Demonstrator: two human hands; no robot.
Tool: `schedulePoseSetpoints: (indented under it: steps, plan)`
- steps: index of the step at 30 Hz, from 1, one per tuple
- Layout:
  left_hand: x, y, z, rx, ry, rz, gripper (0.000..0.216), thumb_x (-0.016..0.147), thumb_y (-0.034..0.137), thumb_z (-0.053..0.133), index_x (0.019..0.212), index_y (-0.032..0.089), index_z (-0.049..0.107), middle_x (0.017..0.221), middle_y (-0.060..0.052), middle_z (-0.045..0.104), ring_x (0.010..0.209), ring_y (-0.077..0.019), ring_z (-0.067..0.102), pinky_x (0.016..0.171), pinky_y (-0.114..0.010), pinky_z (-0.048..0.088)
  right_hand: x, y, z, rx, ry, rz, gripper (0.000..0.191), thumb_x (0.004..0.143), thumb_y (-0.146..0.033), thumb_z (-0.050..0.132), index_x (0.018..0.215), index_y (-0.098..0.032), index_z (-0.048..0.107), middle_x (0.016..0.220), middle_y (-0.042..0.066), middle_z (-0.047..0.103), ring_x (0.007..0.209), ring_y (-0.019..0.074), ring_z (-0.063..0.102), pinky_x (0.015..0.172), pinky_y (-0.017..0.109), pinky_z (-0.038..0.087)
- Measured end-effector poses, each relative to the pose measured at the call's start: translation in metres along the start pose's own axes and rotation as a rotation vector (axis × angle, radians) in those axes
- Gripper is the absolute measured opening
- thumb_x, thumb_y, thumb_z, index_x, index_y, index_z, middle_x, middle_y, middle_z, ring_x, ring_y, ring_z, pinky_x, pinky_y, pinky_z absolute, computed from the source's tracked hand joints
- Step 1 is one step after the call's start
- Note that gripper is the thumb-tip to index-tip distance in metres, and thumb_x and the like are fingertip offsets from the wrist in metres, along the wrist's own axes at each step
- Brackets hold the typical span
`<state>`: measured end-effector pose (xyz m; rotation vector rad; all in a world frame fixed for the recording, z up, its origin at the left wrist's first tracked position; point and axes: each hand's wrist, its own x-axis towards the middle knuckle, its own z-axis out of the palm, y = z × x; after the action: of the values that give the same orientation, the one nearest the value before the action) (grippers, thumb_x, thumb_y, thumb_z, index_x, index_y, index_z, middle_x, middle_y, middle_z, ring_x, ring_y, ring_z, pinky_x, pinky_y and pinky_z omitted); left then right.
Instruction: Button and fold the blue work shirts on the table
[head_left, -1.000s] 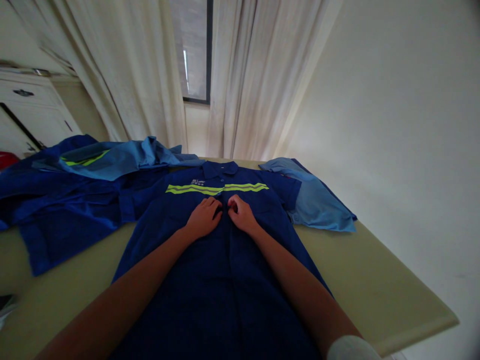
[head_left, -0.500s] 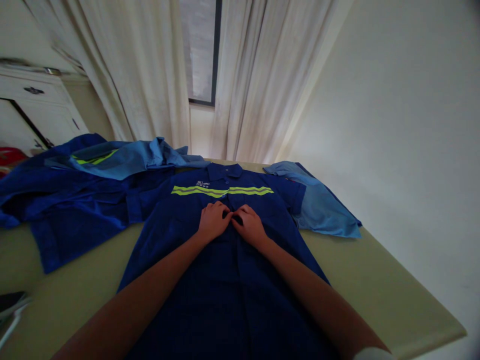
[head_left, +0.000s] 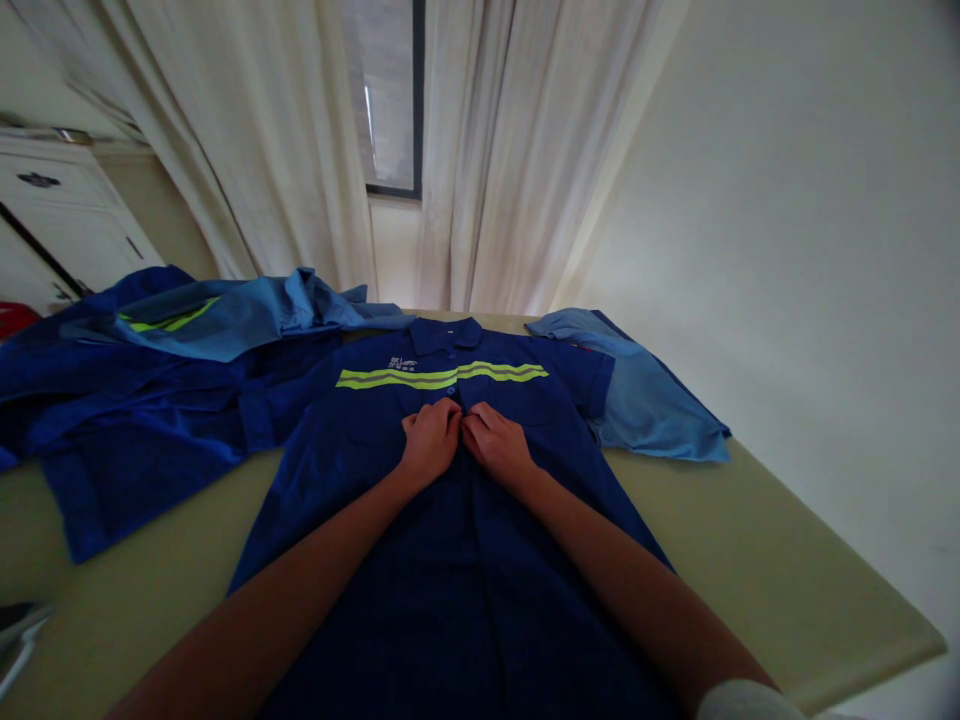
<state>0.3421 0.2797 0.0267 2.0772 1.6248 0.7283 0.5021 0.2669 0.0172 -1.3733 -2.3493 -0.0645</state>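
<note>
A dark blue work shirt [head_left: 375,590] lies front up, its collar at the far end and a yellow-green reflective stripe [head_left: 397,379] across the chest. Just below the stripe, my left hand [head_left: 433,440] pinches the shirt's front edge at the middle. My right hand [head_left: 498,442] is closed on the opposite front edge, its fingertips close beside those of the left. Whatever lies between the fingertips is hidden. A button [head_left: 451,390] shows on the front just above my hands.
Dark blue garments [head_left: 150,440] and a light blue one [head_left: 225,315] with a yellow stripe are heaped at the left. Another light blue garment [head_left: 652,400] lies at the right by the wall. The table [head_left: 780,570] ends at front right. Curtains [head_left: 300,150] hang behind.
My fingertips have shifted slightly and the two hands are a little further apart at the front edge. The button below the stripe shows more plainly. The view has tilted slightly.
</note>
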Motion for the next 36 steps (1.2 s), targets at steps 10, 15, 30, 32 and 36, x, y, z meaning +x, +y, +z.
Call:
schedulePoseSetpoints:
  steps: [10, 15, 30, 32, 36]
  plan:
    - [0.003, -0.006, 0.001, -0.16, 0.0, 0.053, 0.024, 0.104, 0.025, 0.043, 0.109, 0.026, 0.067, 0.113, -0.001, 0.077, 0.111, -0.022, 0.067, 0.107, -0.045, 0.039, 0.001, 0.021, 0.007, 0.23, 0.135, 0.204, 0.018, 0.102, -0.03, 0.063, 0.087, -0.022, 0.07, 0.096, 0.003, 0.066, 0.084, 0.0172, 0.064, 0.078, 0.029, 0.05]
    - [0.007, -0.015, 0.004, -0.066, -0.004, 0.131, 0.032, 0.1, 0.023, 0.05, 0.128, 0.029, 0.066, 0.129, -0.004, 0.073, 0.122, -0.0254, 0.064, 0.109, -0.048, 0.038, 0.003, 0.022, 0.002, 0.293, 0.274, 0.198, 0.012, 0.094, -0.013, 0.06, 0.094, -0.022, 0.068, 0.104, 0.005, 0.065, 0.094, 0.0208, 0.063, 0.083, 0.032, 0.05]
    - [-0.012, -0.008, -0.005, 0.127, -0.005, 0.535, 0.025, 0.1, 0.039, 0.06, 0.092, 0.025, 0.079, 0.126, -0.006, 0.069, 0.119, -0.0293, 0.052, 0.102, -0.05, 0.037, -0.052, -0.004, -0.032, 0.398, -0.193, 0.038, 0.024, 0.084, -0.028, 0.085, 0.099, -0.019, 0.069, 0.076, -0.004, 0.06, 0.071, 0.0141, 0.057, 0.069, 0.027, 0.037]
    - [-0.021, -0.005, -0.006, 0.121, -0.003, 0.498, 0.03, 0.101, 0.039, 0.057, 0.085, 0.021, 0.076, 0.112, -0.008, 0.068, 0.108, -0.0274, 0.055, 0.096, -0.046, 0.042, -0.051, -0.001, -0.03, 0.394, -0.185, 0.047, 0.025, 0.083, -0.032, 0.088, 0.095, -0.018, 0.071, 0.078, -0.003, 0.06, 0.071, 0.0141, 0.056, 0.066, 0.026, 0.036]
    - [-0.037, -0.007, -0.005, 0.057, -0.081, 0.403, 0.016, 0.093, 0.028, 0.061, 0.085, 0.02, 0.071, 0.099, -0.007, 0.066, 0.096, -0.025, 0.06, 0.092, -0.041, 0.046, -0.054, -0.006, -0.028, 0.339, -0.176, 0.1, 0.025, 0.084, -0.037, 0.088, 0.094, -0.02, 0.073, 0.083, -0.001, 0.062, 0.072, 0.0143, 0.057, 0.063, 0.026, 0.038]
